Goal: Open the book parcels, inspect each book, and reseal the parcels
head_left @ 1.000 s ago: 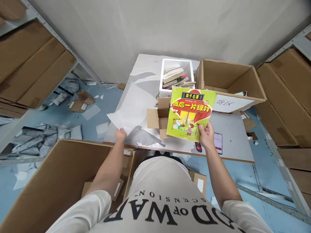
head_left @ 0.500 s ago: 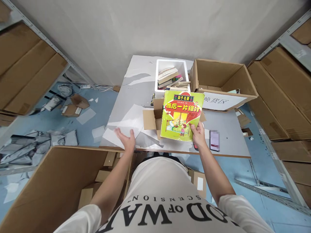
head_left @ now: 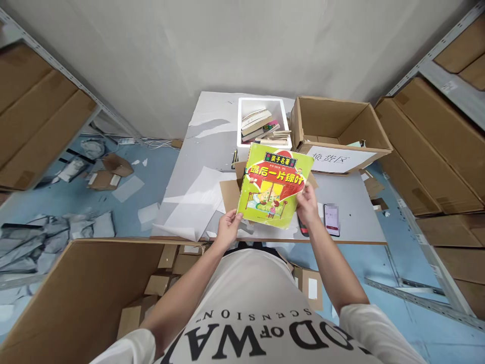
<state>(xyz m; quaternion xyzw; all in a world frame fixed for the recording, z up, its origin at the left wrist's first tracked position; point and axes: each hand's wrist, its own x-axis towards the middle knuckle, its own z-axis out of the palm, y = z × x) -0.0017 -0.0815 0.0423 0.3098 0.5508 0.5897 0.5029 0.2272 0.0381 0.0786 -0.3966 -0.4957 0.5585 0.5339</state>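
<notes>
A green and red children's picture book (head_left: 275, 187) is held tilted above the table's front part, its cover facing up. My right hand (head_left: 307, 205) grips its right edge, thumb on the cover. At the lower left corner, my left hand (head_left: 229, 228) pinches the book between thumb and fingers. Beneath the book, a small open cardboard box (head_left: 229, 194) is mostly hidden; only its flaps show. Just right of my right hand lies a phone (head_left: 332, 220) with its screen lit. A red and black object (head_left: 303, 227) is partly covered by that hand.
Behind the book stands a white foam box (head_left: 242, 121) with several books inside. A large open carton (head_left: 341, 126) with a handwritten label is to its right. White paper (head_left: 189, 207) lies on the table's left. A big carton (head_left: 94, 283) holding small boxes stands at front left.
My left hand has moved right from the white paper and closed on the book's lower left corner. The book has shifted slightly left and turned clockwise.
</notes>
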